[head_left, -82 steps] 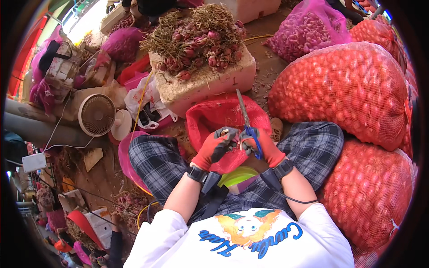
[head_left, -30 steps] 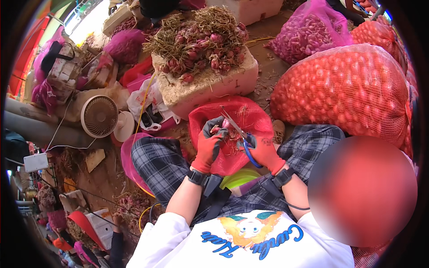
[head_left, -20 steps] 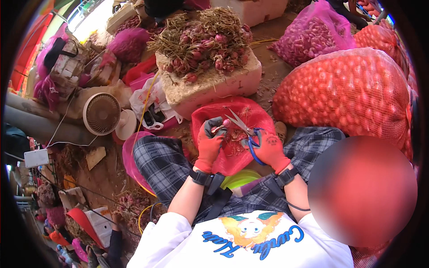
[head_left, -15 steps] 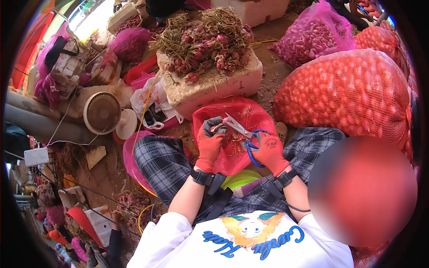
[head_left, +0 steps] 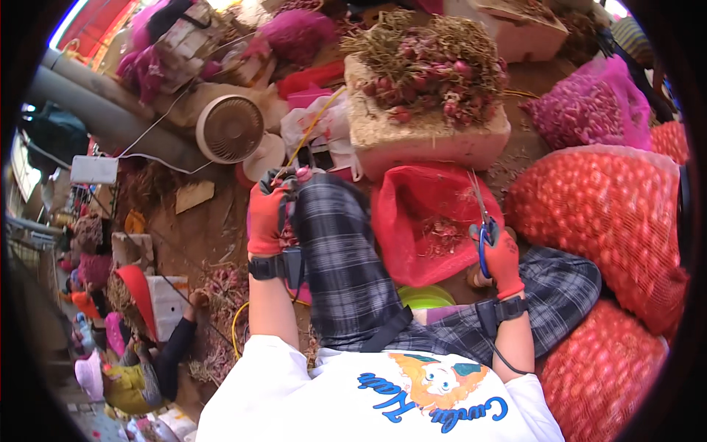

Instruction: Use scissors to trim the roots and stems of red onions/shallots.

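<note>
My left hand (head_left: 269, 214), in a red and grey work glove, is off to the left beside my raised knee. Its fingers are closed on a small pink shallot (head_left: 303, 174), which shows at the fingertips. My right hand (head_left: 503, 261), gloved alike, grips the blue handles of a pair of scissors (head_left: 477, 193). The slim blades point away from me, over the right rim of a red mesh bag (head_left: 394, 214). That bag lies open between my legs, with dry trimmings and skins (head_left: 444, 234) inside.
A foam box (head_left: 427, 147) carries a heap of shallots with dry stalks (head_left: 434, 66). Full red net sacks (head_left: 596, 221) stand on the right, a pink sack (head_left: 589, 107) behind. To the left are a fan (head_left: 230, 129) and loose bunches (head_left: 221, 295). A green bowl (head_left: 426, 297) is near my lap.
My left hand has moved left, out from over the red bag to beside my knee. My right hand has drawn apart with the scissors, now pointing away. The view has shifted left.
</note>
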Demonstrator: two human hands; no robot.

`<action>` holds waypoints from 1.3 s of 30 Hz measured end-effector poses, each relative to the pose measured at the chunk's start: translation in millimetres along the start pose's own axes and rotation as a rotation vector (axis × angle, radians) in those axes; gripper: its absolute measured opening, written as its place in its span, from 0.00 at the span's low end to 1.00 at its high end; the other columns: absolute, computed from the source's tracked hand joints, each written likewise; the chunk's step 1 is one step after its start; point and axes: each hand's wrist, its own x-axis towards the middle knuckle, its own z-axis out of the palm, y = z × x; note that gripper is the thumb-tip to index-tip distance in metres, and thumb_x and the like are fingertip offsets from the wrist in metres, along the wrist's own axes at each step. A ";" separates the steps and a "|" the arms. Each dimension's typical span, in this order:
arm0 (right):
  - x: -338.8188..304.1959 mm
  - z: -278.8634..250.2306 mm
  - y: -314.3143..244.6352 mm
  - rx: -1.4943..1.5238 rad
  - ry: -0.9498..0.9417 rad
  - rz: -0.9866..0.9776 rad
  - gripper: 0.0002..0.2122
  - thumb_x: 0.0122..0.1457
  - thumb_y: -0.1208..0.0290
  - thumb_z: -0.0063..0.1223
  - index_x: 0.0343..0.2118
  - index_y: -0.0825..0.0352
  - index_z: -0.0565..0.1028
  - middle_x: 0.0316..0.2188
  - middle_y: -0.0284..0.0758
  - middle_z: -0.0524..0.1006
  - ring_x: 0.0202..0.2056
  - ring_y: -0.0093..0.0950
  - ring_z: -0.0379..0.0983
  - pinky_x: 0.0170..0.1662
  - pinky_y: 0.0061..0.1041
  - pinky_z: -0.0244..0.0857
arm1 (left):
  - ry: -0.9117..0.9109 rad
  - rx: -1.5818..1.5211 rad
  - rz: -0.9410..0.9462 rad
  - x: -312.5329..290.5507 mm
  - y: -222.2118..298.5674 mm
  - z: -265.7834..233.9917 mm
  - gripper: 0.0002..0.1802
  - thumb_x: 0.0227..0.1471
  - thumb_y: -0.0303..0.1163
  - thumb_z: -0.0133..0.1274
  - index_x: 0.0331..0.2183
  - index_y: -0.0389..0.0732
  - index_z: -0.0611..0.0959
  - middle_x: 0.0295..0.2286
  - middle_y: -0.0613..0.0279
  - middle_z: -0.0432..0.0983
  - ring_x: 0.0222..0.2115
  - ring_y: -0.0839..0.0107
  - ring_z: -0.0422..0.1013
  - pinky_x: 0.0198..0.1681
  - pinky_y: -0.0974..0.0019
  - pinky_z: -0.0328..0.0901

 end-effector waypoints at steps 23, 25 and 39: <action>-9.6 11.2 -13.0 1.245 -0.300 0.220 0.10 0.53 0.75 0.50 0.38 0.72 0.71 0.27 0.34 0.73 0.24 0.22 0.71 0.26 0.20 0.67 | -0.778 -0.891 -0.597 -95.4 36.4 248.9 0.31 0.60 0.47 0.36 0.56 0.35 0.57 0.38 0.63 0.66 0.40 0.73 0.64 0.47 0.66 0.60; -8.3 5.6 -14.6 1.282 -0.296 0.241 0.10 0.53 0.74 0.50 0.37 0.72 0.71 0.26 0.34 0.74 0.24 0.22 0.71 0.26 0.21 0.67 | -0.856 -0.880 -0.501 -93.8 39.0 243.0 0.31 0.60 0.46 0.37 0.56 0.35 0.55 0.39 0.62 0.65 0.39 0.72 0.65 0.45 0.66 0.61; -11.0 14.5 5.7 1.194 -0.230 0.376 0.08 0.53 0.73 0.52 0.35 0.69 0.71 0.23 0.34 0.75 0.21 0.21 0.70 0.23 0.17 0.64 | -0.690 -0.651 -0.277 -99.5 3.3 251.9 0.20 0.53 0.31 0.49 0.47 0.33 0.70 0.37 0.63 0.72 0.35 0.76 0.68 0.40 0.72 0.63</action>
